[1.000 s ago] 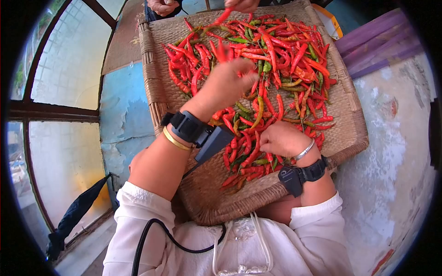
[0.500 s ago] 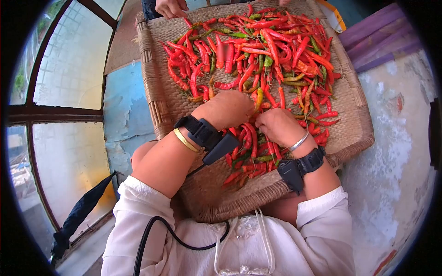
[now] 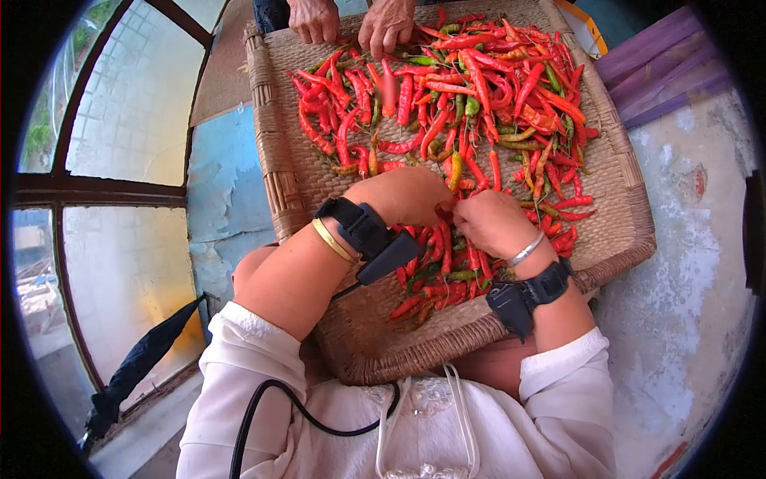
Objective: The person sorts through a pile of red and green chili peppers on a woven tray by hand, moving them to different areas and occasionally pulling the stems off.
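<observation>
A woven basket (image 3: pixel 618 156) lies across my lap, with many red chili peppers (image 3: pixel 435 132) and a few green and yellowish ones spread over it. Over its middle, my left hand (image 3: pixel 403 195) has its fingers curled down; a dark band and a gold bangle are on that wrist. My right hand (image 3: pixel 495 222) meets it at the fingertips, fingers bent together, with a silver bangle and a dark band on the wrist. What the fingertips hold is too small or hidden to tell. A smaller group of peppers (image 3: pixel 447 287) lies below my hands.
Another person's two hands (image 3: pixel 351 22) are at the basket's far edge. Windows (image 3: pixel 120 120) and a folded dark umbrella (image 3: pixel 144 363) are on the left. Purple cloth (image 3: pixel 658 68) and a worn pale wall (image 3: pixel 670 239) are on the right. A black cable crosses my white top.
The other person's second hand has come over the far left part of the peppers. My hands remain close together, with slightly shifted fingers. The view has moved a little.
</observation>
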`<state>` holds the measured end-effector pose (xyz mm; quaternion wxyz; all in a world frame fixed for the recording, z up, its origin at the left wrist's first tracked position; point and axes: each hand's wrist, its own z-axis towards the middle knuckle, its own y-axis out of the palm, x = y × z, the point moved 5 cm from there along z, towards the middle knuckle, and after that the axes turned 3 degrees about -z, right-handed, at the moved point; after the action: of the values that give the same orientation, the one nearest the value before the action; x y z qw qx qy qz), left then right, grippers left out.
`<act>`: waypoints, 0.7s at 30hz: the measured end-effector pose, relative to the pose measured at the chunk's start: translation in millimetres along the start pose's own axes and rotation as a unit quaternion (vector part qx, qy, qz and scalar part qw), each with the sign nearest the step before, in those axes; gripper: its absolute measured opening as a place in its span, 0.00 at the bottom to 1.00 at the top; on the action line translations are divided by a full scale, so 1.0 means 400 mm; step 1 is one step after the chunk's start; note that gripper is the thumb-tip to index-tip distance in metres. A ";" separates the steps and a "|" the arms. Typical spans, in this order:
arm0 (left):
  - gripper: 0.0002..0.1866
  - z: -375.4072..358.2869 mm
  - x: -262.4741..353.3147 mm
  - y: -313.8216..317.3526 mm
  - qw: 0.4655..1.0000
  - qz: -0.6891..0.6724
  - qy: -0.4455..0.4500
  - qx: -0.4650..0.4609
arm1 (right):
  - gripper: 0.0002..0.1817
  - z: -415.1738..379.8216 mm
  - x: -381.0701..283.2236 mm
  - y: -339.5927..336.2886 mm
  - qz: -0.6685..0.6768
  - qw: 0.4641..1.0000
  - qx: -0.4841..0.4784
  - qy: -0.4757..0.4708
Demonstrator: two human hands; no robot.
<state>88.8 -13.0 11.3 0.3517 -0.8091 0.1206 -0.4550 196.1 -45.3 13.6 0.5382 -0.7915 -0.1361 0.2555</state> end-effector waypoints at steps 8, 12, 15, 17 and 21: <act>0.11 -0.012 -0.023 -0.009 0.982 0.159 -0.103 0.010 | 0.07 0.008 -0.019 0.018 -0.033 0.997 -0.067 0.004; 0.11 -0.001 -0.026 -0.029 0.963 0.222 -0.142 0.064 | 0.08 0.020 -0.013 0.040 -0.070 0.995 -0.068 -0.010; 0.10 0.009 0.013 -0.033 0.984 0.151 -0.076 0.063 | 0.09 0.016 0.002 0.009 -0.025 0.999 -0.044 0.011; 0.11 0.006 0.028 -0.033 0.995 0.083 -0.034 0.050 | 0.09 0.013 0.025 -0.013 0.116 0.992 -0.017 0.038; 0.11 -0.002 0.027 -0.019 0.999 -0.009 0.000 0.033 | 0.07 0.009 0.052 -0.052 0.263 0.962 0.040 0.062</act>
<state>93.1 -13.6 23.7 0.3740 -0.7983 0.0981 -0.4617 212.6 -24.1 26.4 0.4909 -0.7913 0.1212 0.3436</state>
